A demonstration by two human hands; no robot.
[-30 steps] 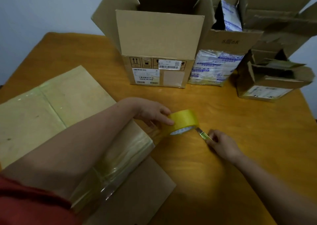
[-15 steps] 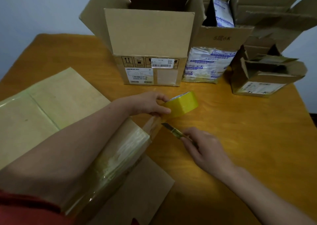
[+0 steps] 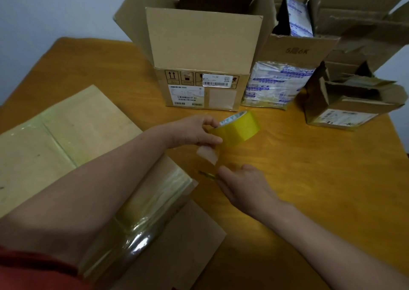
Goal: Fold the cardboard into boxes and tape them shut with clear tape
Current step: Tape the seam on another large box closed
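The left hand [image 3: 194, 132] grips the yellowish tape roll [image 3: 240, 126] over the wooden table [image 3: 309, 168], with the thumb below and the fingers curled over its near rim. The roll is tilted. A short loose end of tape [image 3: 208, 154] hangs just below the roll.

Nearer the camera than the roll, the right hand [image 3: 243, 188] lies palm down, low over the table, with its fingers fairly straight. A small cutter [image 3: 207, 174] pokes out from under its fingertips, but I cannot tell whether the hand pinches it or only covers it.

Left of the roll lies the flattened cardboard [image 3: 73, 134], with a glossy strip of tape [image 3: 152, 203] across it. The left forearm crosses over both and hides part of the seam.

Behind the roll stands a large open box [image 3: 203, 52] with its flaps up. Behind and to the right of the roll is a second box [image 3: 298, 48] with white-and-blue packets [image 3: 274, 83] at its front. Farther right is a small torn box [image 3: 345, 117] — all three boxes stand well apart from the hands.
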